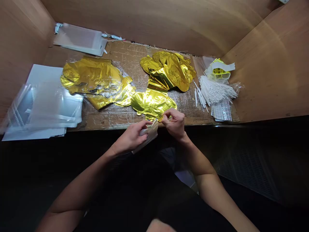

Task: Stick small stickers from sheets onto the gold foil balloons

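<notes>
My left hand (pixel 134 135) is closed on a pale, flat, sheet-like packet (pixel 148 137), held at a slant over the table's front edge. Just to its right, my right hand (pixel 175 124) makes a pinch at the lower edge of a flat gold foil balloon (pixel 154 103). What lies between those fingertips is too small to make out. That balloon stretches back toward a heap of gold foil balloons (pixel 171 69). Further left, more gold foil balloons (pixel 93 75) lie in clear wrapping.
Clear plastic bags and white sheets (pixel 54 106) cover the left side. Translucent sleeves (pixel 79 38) lie at the back left. On the right are white paper-like sticks (pixel 214 88), a yellow tape roll (pixel 218 69) and printed labels (pixel 222 111). Wooden walls (pixel 272 64) enclose the table.
</notes>
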The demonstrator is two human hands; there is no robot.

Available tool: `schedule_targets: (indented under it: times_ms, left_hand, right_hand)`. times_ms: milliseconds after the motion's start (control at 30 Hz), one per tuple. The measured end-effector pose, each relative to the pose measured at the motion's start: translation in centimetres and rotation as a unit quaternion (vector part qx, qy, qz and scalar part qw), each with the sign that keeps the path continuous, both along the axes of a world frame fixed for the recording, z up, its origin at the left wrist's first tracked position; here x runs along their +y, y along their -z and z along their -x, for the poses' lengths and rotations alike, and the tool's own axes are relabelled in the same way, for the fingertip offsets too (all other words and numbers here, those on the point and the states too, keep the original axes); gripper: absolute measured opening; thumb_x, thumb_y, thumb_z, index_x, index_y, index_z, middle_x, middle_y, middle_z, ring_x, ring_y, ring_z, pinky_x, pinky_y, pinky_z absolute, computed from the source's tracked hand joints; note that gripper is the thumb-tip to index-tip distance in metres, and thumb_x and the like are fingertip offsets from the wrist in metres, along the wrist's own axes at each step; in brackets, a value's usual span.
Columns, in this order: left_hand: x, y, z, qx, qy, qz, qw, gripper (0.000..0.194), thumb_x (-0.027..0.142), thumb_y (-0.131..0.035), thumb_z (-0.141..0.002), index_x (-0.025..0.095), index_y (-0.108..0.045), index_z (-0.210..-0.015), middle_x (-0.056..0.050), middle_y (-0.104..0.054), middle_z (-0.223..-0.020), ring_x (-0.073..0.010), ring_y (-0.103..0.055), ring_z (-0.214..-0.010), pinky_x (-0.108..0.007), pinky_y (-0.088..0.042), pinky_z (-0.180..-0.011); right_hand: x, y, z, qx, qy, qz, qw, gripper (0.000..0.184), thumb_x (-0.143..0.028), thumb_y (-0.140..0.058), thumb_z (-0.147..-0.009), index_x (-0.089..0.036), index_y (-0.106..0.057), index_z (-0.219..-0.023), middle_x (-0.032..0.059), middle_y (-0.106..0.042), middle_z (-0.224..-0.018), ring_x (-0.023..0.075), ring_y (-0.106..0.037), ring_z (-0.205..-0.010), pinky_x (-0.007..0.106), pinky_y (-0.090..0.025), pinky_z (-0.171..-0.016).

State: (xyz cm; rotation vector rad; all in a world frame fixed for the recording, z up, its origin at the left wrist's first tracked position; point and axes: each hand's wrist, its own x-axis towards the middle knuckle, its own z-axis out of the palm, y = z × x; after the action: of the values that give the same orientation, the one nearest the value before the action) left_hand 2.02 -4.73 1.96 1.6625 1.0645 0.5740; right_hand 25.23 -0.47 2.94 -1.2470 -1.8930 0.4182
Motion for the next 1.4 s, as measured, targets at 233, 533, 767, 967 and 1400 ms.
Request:
schedule_targets:
  times_ms: [233, 533, 767, 967, 1400]
  left_hand:
    - [-0.4, -0.6, -0.8, -0.019, 0.057, -0.002, 0.998, 0.062, 0.013, -0.056, -0.084, 0.02, -0.055, -0.146, -0.004, -0.072, -0.108, -0.0189, -0.065, -0.092, -0.028, -0.048, -0.085]
    - [-0.5, 0.3, 0.5, -0.024, 0.09, 0.036, 0.995, 0.071, 0.015, -0.06, -0.084, 0.02, -0.053, -0.154, -0.003, -0.072, -0.103, -0.0175, -0.064, -0.085, -0.026, -0.049, -0.078]
    - [-0.8, 1.6, 0.6, 0.066, 0.076, -0.101, 0.99, 0.073, 0.008, -0.056, -0.085, 0.023, -0.053, -0.157, -0.012, -0.051, -0.165, -0.0295, -0.06, -0.141, -0.043, -0.05, -0.117]
    - [-1.6, 1.6, -0.4, 0.257, 0.08, -0.136, 0.954, 0.082, 0.006, -0.048, -0.091, 0.032, -0.038, -0.168, -0.006, -0.036, -0.176, -0.0301, -0.065, -0.138, -0.038, -0.064, -0.097]
    - [-2.3, 3.6, -0.1, 0.176, 0.075, -0.187, 0.963, 0.071, 0.004, -0.046, -0.092, 0.026, -0.051, -0.159, -0.009, -0.038, -0.175, -0.0279, -0.063, -0.142, -0.041, -0.06, -0.109]
  right_hand:
    - [-2.7, 1.5, 1.5, -0.196, -0.098, -0.1, 0.971, 0.015, -0.018, -0.062, -0.097, -0.022, -0.066, -0.082, 0.0079, -0.071, -0.088, 0.0234, -0.061, -0.084, 0.041, -0.045, -0.081]
    - [0.0, -1.7, -0.6, -0.016, -0.223, 0.235, 0.946, 0.015, -0.032, -0.067, -0.099, -0.019, -0.073, -0.104, 0.0058, -0.07, -0.102, 0.0175, -0.064, -0.089, 0.031, -0.052, -0.079]
    - [2.9, -0.1, 0.5, 0.016, -0.074, 0.246, 0.966, 0.018, -0.029, -0.067, -0.093, -0.018, -0.066, -0.079, 0.0006, -0.067, -0.079, 0.0151, -0.058, -0.076, 0.029, -0.043, -0.072]
    - [3.3, 3.4, 3.3, -0.201, 0.046, 0.137, 0.969, 0.028, -0.035, -0.072, -0.097, -0.018, -0.066, -0.074, 0.0087, -0.072, -0.085, 0.0226, -0.059, -0.086, 0.039, -0.04, -0.086]
    - [6.0, 4.0, 0.8, -0.272, -0.138, 0.117, 0.945, 0.029, -0.037, -0.059, -0.107, -0.019, -0.067, -0.086, 0.0055, -0.069, -0.096, 0.0206, -0.055, -0.095, 0.035, -0.031, -0.087]
